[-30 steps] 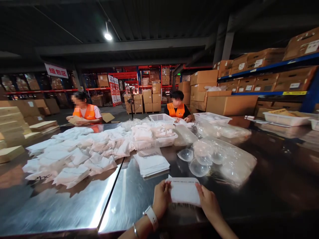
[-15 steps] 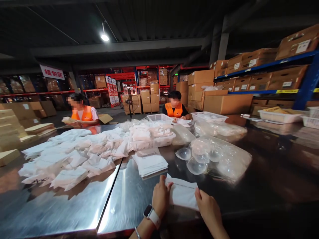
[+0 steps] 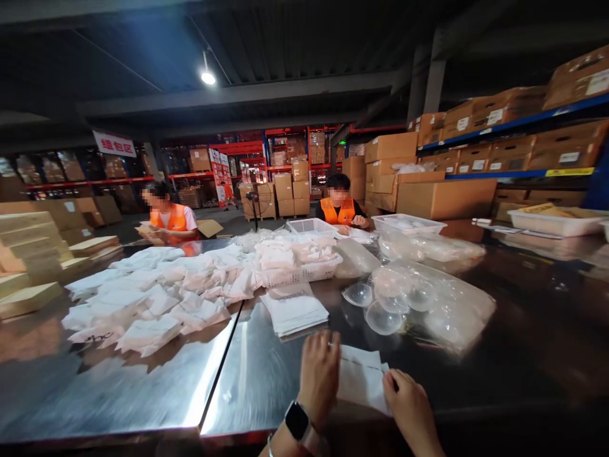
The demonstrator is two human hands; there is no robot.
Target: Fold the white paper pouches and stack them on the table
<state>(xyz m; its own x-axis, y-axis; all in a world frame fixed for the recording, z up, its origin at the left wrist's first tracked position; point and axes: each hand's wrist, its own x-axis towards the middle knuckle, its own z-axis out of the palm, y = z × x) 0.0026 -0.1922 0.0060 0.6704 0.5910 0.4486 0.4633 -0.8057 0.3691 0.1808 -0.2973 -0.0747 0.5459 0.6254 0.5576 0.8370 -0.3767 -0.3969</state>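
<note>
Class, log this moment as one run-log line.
left hand: pressing white bag | right hand: holding bag edge | surface: steel table | nearby: bag stack
</note>
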